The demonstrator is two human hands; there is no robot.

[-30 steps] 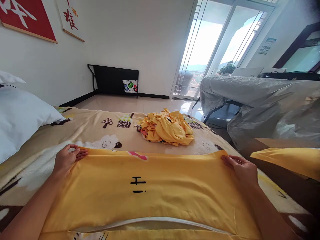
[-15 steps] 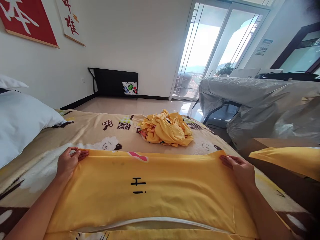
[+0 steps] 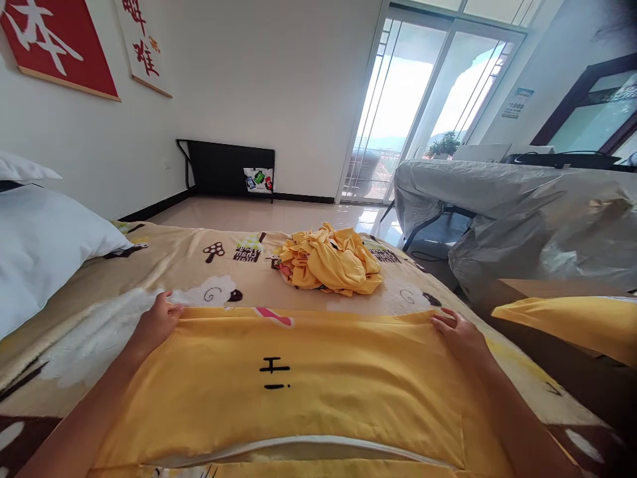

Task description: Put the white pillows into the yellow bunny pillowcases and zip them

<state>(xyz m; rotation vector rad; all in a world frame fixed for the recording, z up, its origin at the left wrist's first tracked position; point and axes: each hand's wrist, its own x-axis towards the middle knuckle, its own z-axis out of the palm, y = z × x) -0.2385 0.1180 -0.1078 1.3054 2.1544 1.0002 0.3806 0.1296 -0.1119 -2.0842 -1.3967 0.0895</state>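
A yellow pillowcase [image 3: 358,372] with a black "HI" print and a pink mark lies spread flat before me on the patterned blanket [image 3: 174,265]. Near its lower edge a white-edged slit runs across. My left hand [image 3: 162,322] pinches the far left corner between thumb and fingers. At the far right corner, my right hand [image 3: 458,332] grips the cloth the same way. Just beyond the far edge sits a crumpled heap of yellow fabric [image 3: 331,262], touched by neither hand.
A white pillow [image 3: 50,245] rests at the left. On the right are a cardboard box [image 3: 527,289] with yellow cloth [image 3: 567,322] over it and a plastic-covered table [image 3: 497,179]. A black panel [image 3: 219,166] leans by the far wall, left of glass doors [image 3: 423,99].
Both hands have moved slightly inward, and the pillowcase's far edge has come a little nearer to me and lower. The fabric heap has stayed put.
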